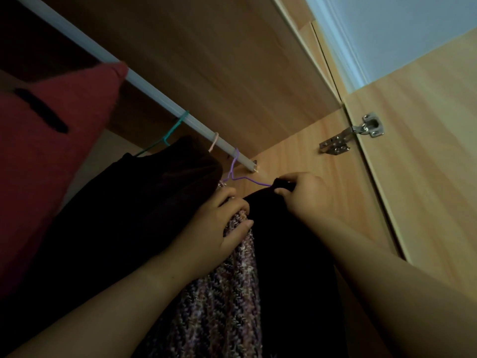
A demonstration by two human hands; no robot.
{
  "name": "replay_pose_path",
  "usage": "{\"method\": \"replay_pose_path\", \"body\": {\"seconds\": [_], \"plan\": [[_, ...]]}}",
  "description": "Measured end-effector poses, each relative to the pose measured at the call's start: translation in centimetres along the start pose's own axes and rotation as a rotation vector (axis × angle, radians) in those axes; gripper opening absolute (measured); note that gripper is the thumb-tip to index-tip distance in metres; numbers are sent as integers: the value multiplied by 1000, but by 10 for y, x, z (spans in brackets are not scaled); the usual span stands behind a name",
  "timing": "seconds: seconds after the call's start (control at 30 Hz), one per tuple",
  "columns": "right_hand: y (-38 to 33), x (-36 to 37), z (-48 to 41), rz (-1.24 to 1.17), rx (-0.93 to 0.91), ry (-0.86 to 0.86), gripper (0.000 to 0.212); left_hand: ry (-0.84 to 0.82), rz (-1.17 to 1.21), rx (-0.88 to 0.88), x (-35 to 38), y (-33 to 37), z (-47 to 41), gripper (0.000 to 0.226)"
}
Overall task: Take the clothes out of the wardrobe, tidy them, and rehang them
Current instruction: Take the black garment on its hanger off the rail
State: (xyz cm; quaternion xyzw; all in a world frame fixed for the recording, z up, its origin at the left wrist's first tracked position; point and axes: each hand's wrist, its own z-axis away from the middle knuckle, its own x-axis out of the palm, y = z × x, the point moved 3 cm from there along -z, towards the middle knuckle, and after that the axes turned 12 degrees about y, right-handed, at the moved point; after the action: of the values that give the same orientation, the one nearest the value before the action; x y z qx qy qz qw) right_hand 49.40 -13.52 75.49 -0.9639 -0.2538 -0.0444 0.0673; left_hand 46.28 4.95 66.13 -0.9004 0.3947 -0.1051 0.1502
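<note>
Rail (144, 82): purple hanger (236, 174) hooked at far right end.
Right hand (307, 195): clamped on black garment (291, 254) shoulder.
Left hand (216, 228): closed on tweed garment (227, 293).

Dim, murky wardrobe interior (180, 60), daylight only at upper right; soft blur, wide-angle bending at edges.

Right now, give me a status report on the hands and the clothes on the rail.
Right hand grip pinching black garment at purple wire hanger. Left hand grip on purple tweed knit. Hanger on white rail. Dark brown garment crowding left.
</note>
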Motion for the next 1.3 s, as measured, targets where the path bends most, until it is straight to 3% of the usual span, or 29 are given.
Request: {"method": "replay_pose_path", "body": {"seconds": [0.2, 0.5, 0.77, 0.9, 1.03, 1.2, 1.3], "plan": [[5, -10, -9, -63, 0, 43, 23, 3, 15, 15, -7, 1, -1, 42], [-7, -56, -42, 66, -19, 165, 16, -21, 39, -15, -9, -3, 2, 46], [24, -105, 25, 88, -18, 175, 17, -19, -5, -33, -4, 9, 5, 41], [37, -132, 75, 142, -98, 143, 30, -4, -204, -32, 4, 21, 9, 54], [44, -166, 130, 291, -142, 72, 34, -30, -234, -97, 10, 63, 18, 69], [52, -228, 194, 395, -80, 108, 31, -103, -119, 29, 26, 141, 55, 50], [60, -267, 226, 412, -57, 117, 29, -126, -29, -41, 37, 185, 87, 46]]}}
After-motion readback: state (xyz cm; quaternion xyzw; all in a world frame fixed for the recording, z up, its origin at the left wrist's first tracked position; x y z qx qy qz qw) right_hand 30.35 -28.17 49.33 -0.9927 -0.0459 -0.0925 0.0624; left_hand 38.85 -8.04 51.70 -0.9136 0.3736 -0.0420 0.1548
